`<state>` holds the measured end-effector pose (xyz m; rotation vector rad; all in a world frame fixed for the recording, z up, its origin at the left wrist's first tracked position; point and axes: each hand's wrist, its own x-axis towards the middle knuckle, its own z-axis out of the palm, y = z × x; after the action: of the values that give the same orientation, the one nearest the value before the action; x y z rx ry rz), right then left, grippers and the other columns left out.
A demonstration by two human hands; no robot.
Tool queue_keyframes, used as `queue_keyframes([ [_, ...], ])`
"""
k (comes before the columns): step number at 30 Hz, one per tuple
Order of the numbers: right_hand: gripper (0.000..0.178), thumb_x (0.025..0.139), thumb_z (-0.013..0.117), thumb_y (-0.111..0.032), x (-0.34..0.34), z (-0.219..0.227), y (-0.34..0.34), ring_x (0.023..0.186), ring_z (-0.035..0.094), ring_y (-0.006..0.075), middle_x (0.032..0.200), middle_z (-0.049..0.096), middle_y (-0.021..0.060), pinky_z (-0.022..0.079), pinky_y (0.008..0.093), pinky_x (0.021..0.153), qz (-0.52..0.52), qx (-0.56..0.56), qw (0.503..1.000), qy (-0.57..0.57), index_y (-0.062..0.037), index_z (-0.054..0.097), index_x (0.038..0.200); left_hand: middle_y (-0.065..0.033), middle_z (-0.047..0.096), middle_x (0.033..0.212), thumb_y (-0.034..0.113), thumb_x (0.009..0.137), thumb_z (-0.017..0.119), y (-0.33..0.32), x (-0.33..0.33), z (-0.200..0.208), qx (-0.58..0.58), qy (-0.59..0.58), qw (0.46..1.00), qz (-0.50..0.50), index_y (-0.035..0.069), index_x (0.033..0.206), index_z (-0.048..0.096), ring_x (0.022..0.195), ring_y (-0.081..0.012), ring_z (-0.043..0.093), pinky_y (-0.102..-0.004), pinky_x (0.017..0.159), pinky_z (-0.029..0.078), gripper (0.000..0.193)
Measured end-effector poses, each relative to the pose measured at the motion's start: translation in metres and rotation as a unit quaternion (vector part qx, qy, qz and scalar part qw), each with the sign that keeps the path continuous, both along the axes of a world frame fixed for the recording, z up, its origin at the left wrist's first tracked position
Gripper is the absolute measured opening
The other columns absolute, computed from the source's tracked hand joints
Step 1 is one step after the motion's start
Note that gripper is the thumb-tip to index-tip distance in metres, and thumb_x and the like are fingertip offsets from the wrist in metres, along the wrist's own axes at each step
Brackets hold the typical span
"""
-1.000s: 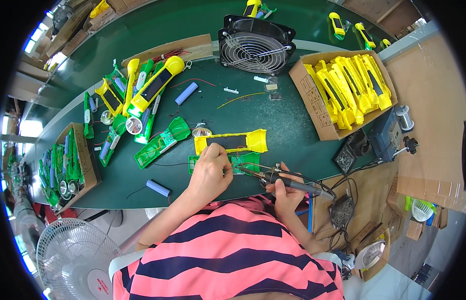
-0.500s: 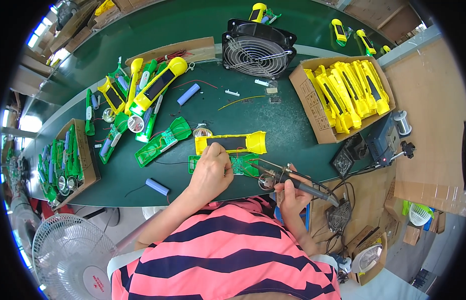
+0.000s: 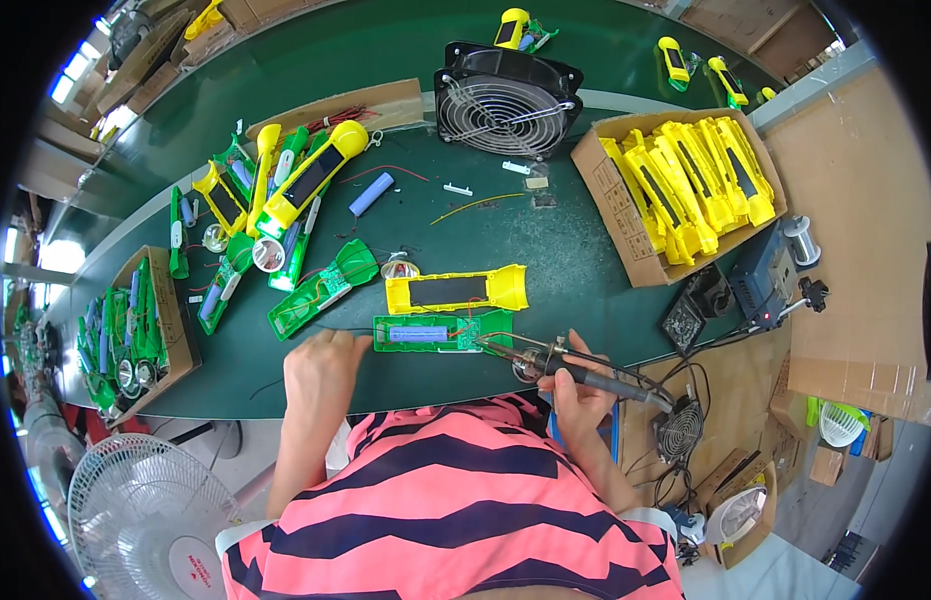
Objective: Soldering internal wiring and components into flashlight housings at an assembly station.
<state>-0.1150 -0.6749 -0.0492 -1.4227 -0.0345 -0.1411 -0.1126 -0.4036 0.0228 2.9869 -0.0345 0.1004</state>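
- Right hand (image 3: 578, 400) grips soldering iron (image 3: 618, 384), tip at or just over circuit board (image 3: 471, 335) in green flashlight half-shell (image 3: 383, 346), between the 2 hands.
- Left hand (image 3: 324, 372) curled just beside shell's left end; can't tell if it holds anything.
- Shell looks unbraced: tip pressure could skid it.
- Leftward slip could scorch blue cylindrical cell (image 3: 419, 334); careless forward lift, yellow half-shell (image 3: 507, 288) beyond.

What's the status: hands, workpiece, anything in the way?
Right hand holding soldering iron, tip near circuit board. Left hand beside green housing, grip hidden. Blue cell inside housing. Yellow shell beyond, not blocking iron.
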Motion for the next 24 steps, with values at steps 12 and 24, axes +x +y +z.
queue_keyframes([
  [12,0.023,0.076,0.058,-0.002,0.009,0.005,-0.004,0.078,0.062,0.0145,0.067,0.061,0.0096,0.026,0.0398,0.101,0.030,-0.073,0.997,-0.019,0.0033,0.049,0.097,-0.0059,0.054,0.081,0.004,0.064,0.067,-0.055,0.022,-0.039,-0.327,-0.135,0.926,-0.132,0.004,0.080,0.061,0.075,-0.0227,0.052,-0.0330,0.065,0.043,0.018],
  [24,0.023,0.076,0.057,0.001,0.005,0.003,0.001,0.072,0.063,0.0151,0.091,0.056,0.0181,0.043,0.0326,0.087,0.009,-0.008,1.000,0.011,0.0034,0.048,0.098,-0.0051,0.058,0.074,0.001,0.063,0.066,-0.053,0.024,-0.053,-0.387,-0.144,0.897,-0.158,0.004,0.073,0.060,0.071,-0.0209,0.053,-0.0312,0.060,0.044,0.012],
])
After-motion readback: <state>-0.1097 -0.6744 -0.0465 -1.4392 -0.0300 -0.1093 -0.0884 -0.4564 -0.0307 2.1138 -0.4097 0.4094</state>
